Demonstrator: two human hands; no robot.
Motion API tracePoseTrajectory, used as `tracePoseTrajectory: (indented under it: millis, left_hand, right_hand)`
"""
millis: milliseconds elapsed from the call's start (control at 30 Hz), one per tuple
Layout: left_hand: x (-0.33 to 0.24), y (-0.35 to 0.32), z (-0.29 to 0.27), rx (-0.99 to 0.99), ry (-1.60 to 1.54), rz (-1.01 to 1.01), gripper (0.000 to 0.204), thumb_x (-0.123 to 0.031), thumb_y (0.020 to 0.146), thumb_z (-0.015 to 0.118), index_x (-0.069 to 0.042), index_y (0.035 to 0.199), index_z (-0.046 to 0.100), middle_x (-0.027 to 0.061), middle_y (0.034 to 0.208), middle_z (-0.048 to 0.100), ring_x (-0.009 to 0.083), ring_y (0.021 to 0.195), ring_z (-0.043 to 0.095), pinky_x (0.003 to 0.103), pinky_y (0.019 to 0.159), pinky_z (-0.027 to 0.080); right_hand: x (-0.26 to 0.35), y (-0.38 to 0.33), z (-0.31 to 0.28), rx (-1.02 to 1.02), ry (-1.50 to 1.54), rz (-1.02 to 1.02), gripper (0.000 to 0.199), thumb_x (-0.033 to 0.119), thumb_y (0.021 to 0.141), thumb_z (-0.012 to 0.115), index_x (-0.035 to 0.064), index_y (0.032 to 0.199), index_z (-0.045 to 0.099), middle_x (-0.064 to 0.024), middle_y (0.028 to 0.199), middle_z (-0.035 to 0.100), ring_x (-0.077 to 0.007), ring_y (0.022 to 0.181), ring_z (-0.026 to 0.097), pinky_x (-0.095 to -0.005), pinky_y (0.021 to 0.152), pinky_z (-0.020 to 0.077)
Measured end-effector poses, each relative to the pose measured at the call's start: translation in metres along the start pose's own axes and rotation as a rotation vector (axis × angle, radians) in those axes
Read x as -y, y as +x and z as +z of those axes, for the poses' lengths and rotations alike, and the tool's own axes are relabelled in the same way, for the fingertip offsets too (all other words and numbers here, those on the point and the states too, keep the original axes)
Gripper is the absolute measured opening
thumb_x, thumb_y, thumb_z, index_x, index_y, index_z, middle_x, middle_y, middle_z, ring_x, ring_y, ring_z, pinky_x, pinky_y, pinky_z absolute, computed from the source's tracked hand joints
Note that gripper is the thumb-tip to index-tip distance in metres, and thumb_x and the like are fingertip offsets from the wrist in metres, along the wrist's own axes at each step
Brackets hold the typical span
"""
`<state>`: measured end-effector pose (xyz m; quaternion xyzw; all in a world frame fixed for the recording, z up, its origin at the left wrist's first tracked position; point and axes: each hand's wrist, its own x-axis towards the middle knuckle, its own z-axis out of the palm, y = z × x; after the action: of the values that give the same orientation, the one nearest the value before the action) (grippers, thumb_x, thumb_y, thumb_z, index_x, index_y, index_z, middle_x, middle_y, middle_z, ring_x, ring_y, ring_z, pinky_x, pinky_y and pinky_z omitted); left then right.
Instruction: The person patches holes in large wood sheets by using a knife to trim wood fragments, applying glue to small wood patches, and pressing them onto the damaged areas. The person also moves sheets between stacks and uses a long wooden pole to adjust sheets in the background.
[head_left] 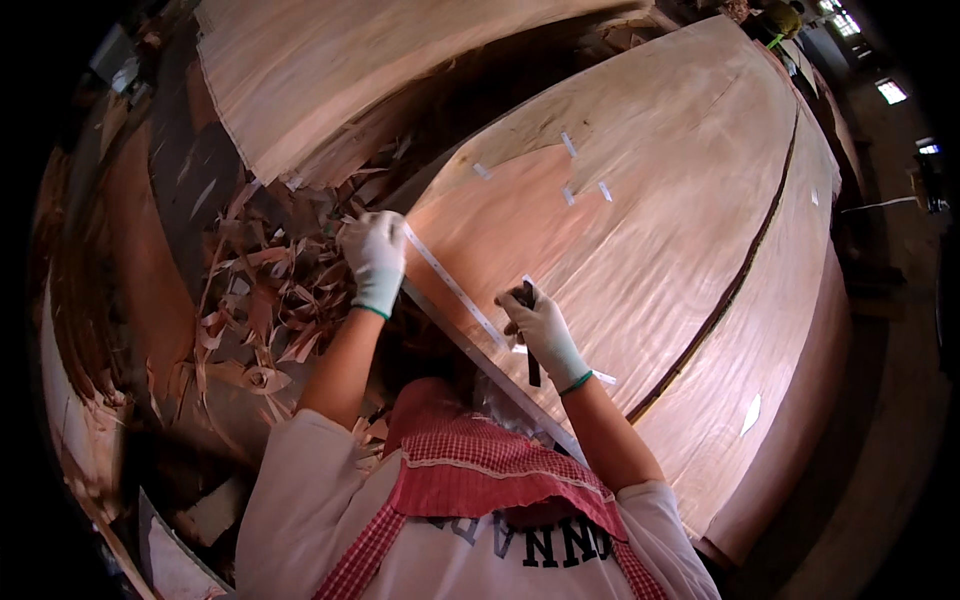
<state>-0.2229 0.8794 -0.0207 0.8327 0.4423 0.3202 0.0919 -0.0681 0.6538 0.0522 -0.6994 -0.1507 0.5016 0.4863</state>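
Note:
A large pale wood veneer sheet (680, 190) lies in front of me, with a more orange veneer piece (510, 215) set at its left side. A long white tape strip (455, 285) runs across that piece close to the near edge. My left hand (375, 258), in a white glove with a green cuff, is at the sheet's left edge by the strip's upper end. Its fingers are curled and slightly blurred; what they hold is hidden. My gloved right hand (543, 335) is closed around a dark, narrow, flat tool (533, 372) over the sheet, near the strip's lower end.
Short white tape pieces (569, 145) dot the sheet, and a long dark split (735, 280) crosses its right part. Torn veneer scraps (265, 290) pile up at the left. Another veneer sheet (330, 75) lies beyond. A straight pale edge bar (470, 350) borders the near side.

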Motion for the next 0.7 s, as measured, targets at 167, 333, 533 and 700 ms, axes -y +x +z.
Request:
tracePoseTrajectory:
  millis: [167, 333, 533, 700]
  left_hand:
    - [-0.131, -0.035, -0.064, 0.408, -0.264, 0.341, 0.012, -0.013, 0.08, 0.066, -0.006, 0.088, 0.06, 0.0116, 0.085, 0.063, 0.0311, 0.082, 0.061, 0.044, 0.071, 0.045]
    - [-0.133, -0.032, -0.089, 0.14, -0.497, 0.331, 0.021, -0.017, 0.085, 0.064, -0.007, 0.104, 0.062, 0.0098, 0.095, 0.066, 0.0295, 0.091, 0.063, 0.041, 0.08, 0.047]
    - [-0.05, -0.046, -0.014, 0.289, 0.031, 0.201, 0.054, -0.036, 0.087, 0.064, -0.003, 0.129, 0.053, 0.0188, 0.133, 0.053, 0.0342, 0.125, 0.048, 0.045, 0.106, 0.035]
    - [-0.06, -0.083, -0.006, 0.503, 0.219, 0.175, 0.081, -0.054, 0.086, 0.06, 0.001, 0.141, 0.038, 0.0194, 0.15, 0.035, 0.0342, 0.142, 0.029, 0.045, 0.119, 0.016]
  right_hand:
    - [0.04, 0.008, 0.003, 0.001, 0.174, -0.09, 0.027, 0.031, 0.091, 0.069, 0.0055, 0.093, 0.061, 0.003, 0.07, 0.056, -0.0052, 0.056, 0.054, -0.0196, 0.049, 0.0408]
    - [0.046, -0.003, -0.03, -0.16, -0.013, -0.081, 0.023, 0.028, 0.09, 0.068, 0.0055, 0.089, 0.063, 0.0038, 0.066, 0.055, -0.0046, 0.054, 0.05, -0.0194, 0.049, 0.0366]
    - [0.08, -0.029, -0.068, -0.231, 0.124, -0.29, 0.016, 0.026, 0.091, 0.068, 0.011, 0.091, 0.064, 0.0054, 0.068, 0.055, -0.0038, 0.052, 0.044, -0.0196, 0.049, 0.0327]
    - [0.113, -0.069, -0.118, -0.221, 0.45, -0.504, 0.02, 0.021, 0.097, 0.059, 0.0074, 0.111, 0.063, 0.0013, 0.101, 0.063, -0.008, 0.09, 0.059, -0.0237, 0.078, 0.048]
